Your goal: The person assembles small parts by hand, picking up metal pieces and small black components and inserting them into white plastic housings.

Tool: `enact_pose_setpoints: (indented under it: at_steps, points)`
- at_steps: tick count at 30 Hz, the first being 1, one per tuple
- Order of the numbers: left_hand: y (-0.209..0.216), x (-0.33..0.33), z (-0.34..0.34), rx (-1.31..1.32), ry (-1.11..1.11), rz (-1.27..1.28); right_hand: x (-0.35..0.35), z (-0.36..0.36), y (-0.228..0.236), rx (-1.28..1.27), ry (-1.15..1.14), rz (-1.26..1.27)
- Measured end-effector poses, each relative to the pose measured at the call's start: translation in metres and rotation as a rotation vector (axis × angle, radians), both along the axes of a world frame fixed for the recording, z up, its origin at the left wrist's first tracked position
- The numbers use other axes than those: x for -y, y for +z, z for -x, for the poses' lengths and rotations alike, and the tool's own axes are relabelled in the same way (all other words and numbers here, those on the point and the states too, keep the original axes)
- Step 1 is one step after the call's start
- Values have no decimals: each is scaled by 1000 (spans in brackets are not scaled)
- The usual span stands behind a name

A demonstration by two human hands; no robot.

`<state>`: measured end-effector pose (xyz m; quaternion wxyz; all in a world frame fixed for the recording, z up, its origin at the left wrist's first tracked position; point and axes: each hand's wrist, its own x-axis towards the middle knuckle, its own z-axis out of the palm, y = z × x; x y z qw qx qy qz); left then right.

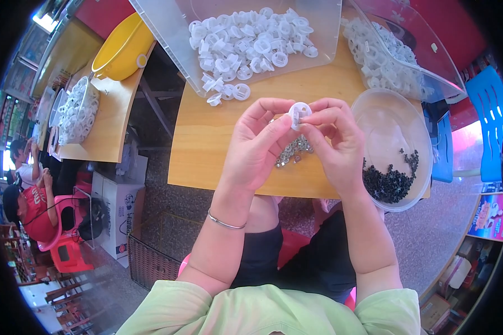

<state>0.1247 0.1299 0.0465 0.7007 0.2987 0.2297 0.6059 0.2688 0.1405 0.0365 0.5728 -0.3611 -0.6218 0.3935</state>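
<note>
Above the wooden table, both my hands meet on one small round white plastic part (299,113) with slots in its face. My left hand (258,139) pinches its left edge between thumb and fingers. From the other side my right hand (335,137) has thumb and forefinger closed on it; whether a smaller piece sits in those fingertips cannot be made out. Below and partly behind the hands lies a pile of small shiny metal pieces (294,151). Several more white plastic parts (229,94) lie loose on the tabletop, in front of a clear bin.
The clear bin (179,50) holds many white parts; another clear bin (441,61) stands right of it. A round tub (397,111) with small black pieces sits at the table's right. Leftward are a second table (114,120), a yellow basin (120,47) and people seated.
</note>
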Motion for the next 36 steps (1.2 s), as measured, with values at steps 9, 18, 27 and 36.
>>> enact_pose_setpoints:
  at_steps: [9, 18, 27, 36]
  points:
    - [0, 0, -2, -62, 0, -29, 0, -1, 2, -150, 79, 182]
    - [-1, 0, -2, -50, 0, -35, 1, -2, 6, -245, 98, 305]
    - [0, 1, -2, -41, -22, -47, 1, 3, 3, -196, 89, 218]
    - [-2, 1, -3, -34, -36, -76, 5, 8, 2, -192, 42, 270]
